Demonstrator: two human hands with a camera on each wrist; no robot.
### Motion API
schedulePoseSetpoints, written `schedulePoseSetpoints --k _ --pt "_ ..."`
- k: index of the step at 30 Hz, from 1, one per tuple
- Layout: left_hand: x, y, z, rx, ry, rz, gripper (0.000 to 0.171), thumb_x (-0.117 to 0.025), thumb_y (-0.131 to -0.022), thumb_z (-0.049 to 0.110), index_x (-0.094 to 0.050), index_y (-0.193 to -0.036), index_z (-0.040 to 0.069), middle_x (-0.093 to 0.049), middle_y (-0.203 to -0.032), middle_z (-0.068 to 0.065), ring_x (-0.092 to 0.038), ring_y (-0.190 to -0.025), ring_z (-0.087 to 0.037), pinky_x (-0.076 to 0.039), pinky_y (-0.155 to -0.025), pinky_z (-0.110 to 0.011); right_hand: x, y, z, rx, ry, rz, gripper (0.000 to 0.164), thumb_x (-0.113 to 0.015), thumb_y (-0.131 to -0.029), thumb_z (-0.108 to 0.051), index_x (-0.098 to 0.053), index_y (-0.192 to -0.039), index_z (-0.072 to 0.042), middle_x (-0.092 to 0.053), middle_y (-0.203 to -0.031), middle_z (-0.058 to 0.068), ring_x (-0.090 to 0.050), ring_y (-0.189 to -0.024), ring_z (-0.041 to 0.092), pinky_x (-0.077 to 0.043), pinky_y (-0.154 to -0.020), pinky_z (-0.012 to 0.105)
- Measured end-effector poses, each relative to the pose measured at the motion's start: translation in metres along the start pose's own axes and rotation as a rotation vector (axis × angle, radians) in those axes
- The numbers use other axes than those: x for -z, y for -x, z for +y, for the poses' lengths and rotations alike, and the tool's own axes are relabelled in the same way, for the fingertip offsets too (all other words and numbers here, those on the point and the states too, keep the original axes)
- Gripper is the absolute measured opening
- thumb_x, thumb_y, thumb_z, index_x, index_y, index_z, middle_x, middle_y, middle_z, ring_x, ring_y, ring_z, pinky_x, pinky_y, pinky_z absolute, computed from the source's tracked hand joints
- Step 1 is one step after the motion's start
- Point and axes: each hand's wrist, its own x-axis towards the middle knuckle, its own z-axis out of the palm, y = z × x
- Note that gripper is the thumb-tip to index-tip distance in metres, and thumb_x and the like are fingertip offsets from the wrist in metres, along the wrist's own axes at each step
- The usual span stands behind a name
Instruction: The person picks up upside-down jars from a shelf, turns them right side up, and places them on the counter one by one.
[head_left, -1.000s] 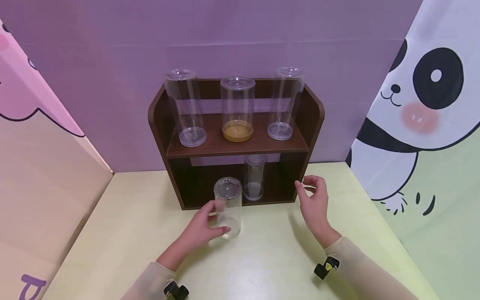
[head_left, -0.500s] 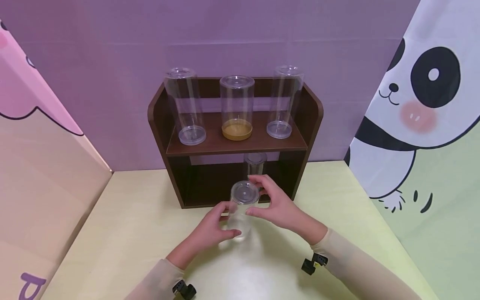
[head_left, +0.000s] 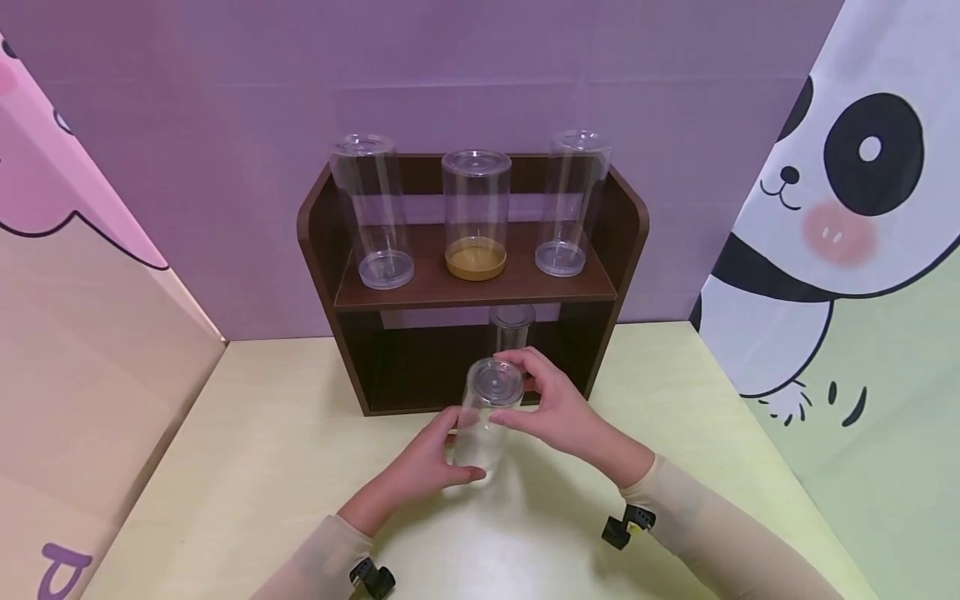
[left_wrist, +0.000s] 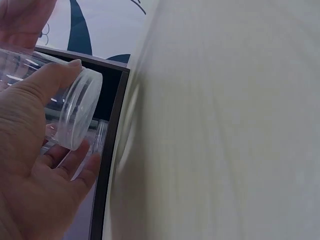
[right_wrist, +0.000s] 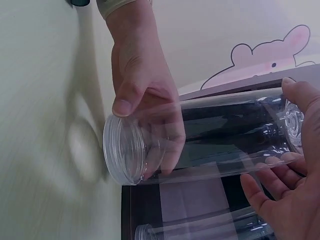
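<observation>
A clear plastic jar (head_left: 497, 383), its clear screw lid (right_wrist: 117, 152) facing down, is held slightly tilted before the dark brown shelf (head_left: 480, 302). My left hand (head_left: 427, 465) grips its lower part, with the thumb at the lid in the left wrist view and the fingers round the far side. Higher up, my right hand (head_left: 551, 408) holds the jar by its upper end; in the right wrist view the thumb and fingers (right_wrist: 282, 182) lie on either side of the base. Below the lid, a gap and a shadow show over the table (right_wrist: 45, 150).
Upside-down clear jars stand on the top board: a left one (head_left: 375, 208), a middle one with a gold lid (head_left: 476, 260), and a right one (head_left: 572, 208). A narrower jar (head_left: 512, 323) stands in the lower compartment, partly hidden by the right hand.
The right hand has come from the shelf's right side to the jar and taken hold of its top. The left hand has shifted right with the jar, which now tilts.
</observation>
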Motion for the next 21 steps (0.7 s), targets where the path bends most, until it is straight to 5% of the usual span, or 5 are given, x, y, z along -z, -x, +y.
schedulePoseSetpoints --k 5,11,21 --pt "0.006 0.0 -0.002 0.016 -0.041 0.0 0.073 -0.098 -0.086 0.022 -0.056 -0.146 0.014 -0.062 -0.147 -0.006 -0.058 -0.138 -0.03 -0.05 -0.119 -0.056 0.007 0.001 0.001 -0.041 -0.03 -0.027 0.07 -0.094 -0.092 -0.017 -0.057 -0.151 -0.014 -0.063 -0.14 0.003 -0.067 -0.122 0.024 -0.062 -0.104 0.039" --pt "0.032 0.005 -0.004 0.0 -0.134 0.038 0.075 -0.098 -0.087 0.021 -0.06 -0.15 0.012 -0.063 -0.141 -0.003 -0.061 -0.13 -0.026 -0.053 -0.116 -0.056 0.027 0.008 0.023 -0.072 -0.091 -0.089 0.075 -0.087 -0.095 -0.005 -0.048 -0.159 -0.009 -0.062 -0.143 0.01 -0.063 -0.133 0.029 -0.056 -0.11 0.029" --pt "0.071 0.015 0.006 -0.04 -0.116 0.069 0.076 -0.1 -0.085 0.02 -0.062 -0.151 0.018 -0.06 -0.144 -0.001 -0.063 -0.129 -0.029 -0.053 -0.116 -0.053 0.033 0.031 0.059 -0.116 -0.143 -0.143 0.072 -0.086 -0.093 0.002 -0.048 -0.154 -0.002 -0.058 -0.148 0.019 -0.062 -0.137 0.039 -0.051 -0.114 0.023"
